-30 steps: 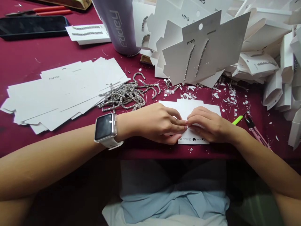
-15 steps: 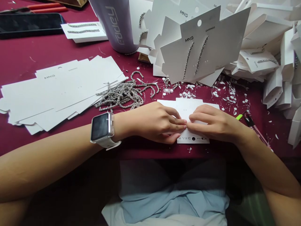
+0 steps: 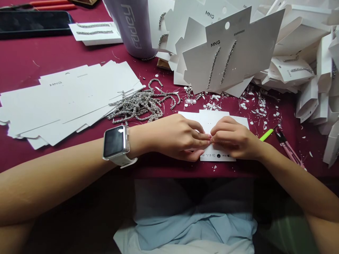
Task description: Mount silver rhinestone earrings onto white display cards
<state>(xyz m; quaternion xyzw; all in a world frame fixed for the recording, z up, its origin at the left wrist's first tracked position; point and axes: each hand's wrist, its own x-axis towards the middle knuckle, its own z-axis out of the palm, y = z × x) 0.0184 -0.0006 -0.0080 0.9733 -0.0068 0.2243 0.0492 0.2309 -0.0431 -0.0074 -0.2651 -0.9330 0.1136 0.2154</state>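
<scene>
A white earring card (image 3: 212,118) lies face down in front of me, with small holes in its middle and a row of printing along its near edge. Across its left part rests my left hand (image 3: 182,135), fingers stretched flat and fingertips pressing near the centre. My right hand (image 3: 235,137) is closed in a pinch against those fingertips; whatever it grips is too small and hidden to make out. Left of the card, a tangle of silver beaded chain strands (image 3: 140,106) sits by a stack of blank MNG cards (image 3: 60,102).
Behind stand MNG cards with chain earrings (image 3: 222,67), beside a lilac tumbler (image 3: 132,30). Folded white cards (image 3: 307,98) pile up at right. A green stick (image 3: 266,134) and a pink-handled tool (image 3: 290,150) lie right of my hand. Paper scraps (image 3: 212,106) litter the cloth. A phone (image 3: 34,24) lies far left.
My right hand has curled its fingers from flatter to a pinch at the card's centre and shifted slightly left, exposing more of the green stick. My left hand stays put.
</scene>
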